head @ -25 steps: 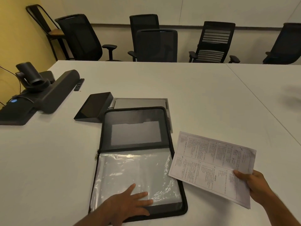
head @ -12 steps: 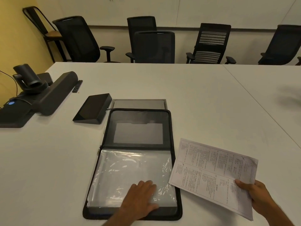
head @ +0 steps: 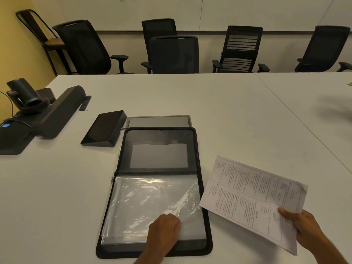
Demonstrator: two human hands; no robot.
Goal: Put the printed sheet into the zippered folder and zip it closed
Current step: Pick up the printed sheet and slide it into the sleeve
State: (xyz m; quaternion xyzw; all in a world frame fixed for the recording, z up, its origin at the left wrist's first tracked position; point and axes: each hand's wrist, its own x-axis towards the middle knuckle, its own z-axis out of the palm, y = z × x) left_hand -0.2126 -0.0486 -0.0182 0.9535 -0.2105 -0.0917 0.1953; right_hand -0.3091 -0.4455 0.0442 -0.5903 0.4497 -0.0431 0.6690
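The sheet is not yet in and the zip is not yet run, so most of the task is left. The zippered folder (head: 158, 187) lies open flat near the front edge of the surface (head: 228, 111), its two halves stacked front to back. What seems to be under way is opening the clear plastic sleeve (head: 152, 202) that fills the near half.

Closest to the front edge, the left hand (head: 163, 229) rests knuckles-up on the lower right part of that sleeve, fingers curled and bunched. It appears to be pinching or lifting the film, which wrinkles just beyond the fingertips, though the grip itself is hidden under the hand.

To the right, just beside the folder's right border, the right hand (head: 302, 227) holds the printed sheet (head: 253, 201) by its near right corner, thumb on top and fingers beneath. The sheet is tilted, its left corner reaching the folder's right border, above the surface. It is wholly outside the sleeve.

Farther back, the folder's far half shows a dark inner pocket with a pale panel. The zip pull (head: 113, 179) hangs at the left end of the hinge, so the track is open all round.

Beyond the folder lie a grey flat device (head: 158, 121) and a black wedge-shaped screen (head: 103, 128), then conference gear (head: 38, 115) toward the left edge.

Left to do: part the sleeve, slide the sheet in, fold the halves shut, zip.
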